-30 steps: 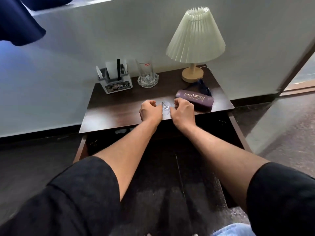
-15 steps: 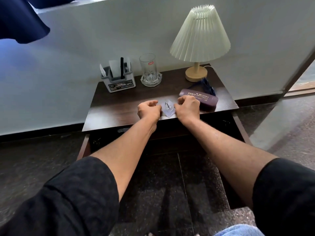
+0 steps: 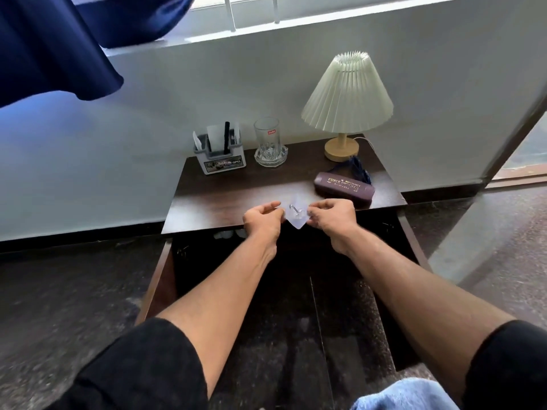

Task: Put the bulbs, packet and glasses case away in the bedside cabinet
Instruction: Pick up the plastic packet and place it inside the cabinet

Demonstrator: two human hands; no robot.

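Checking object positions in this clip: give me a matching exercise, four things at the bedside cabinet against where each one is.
Things: 1 packet; 2 glasses case; 3 drinking glass; 4 lamp.
Places: A back right of the cabinet top; B pinched between left hand and right hand; C lying just in front of the lamp's base; D standing in a glass dish beside the pen holder.
Pairs: 1-B, 2-C, 3-D, 4-A.

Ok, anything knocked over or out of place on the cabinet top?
Nothing stands out. The lamp, glass and organiser stand upright; the glasses case lies flat, slightly skewed. The left hand and right hand pinch the packet by its corners.
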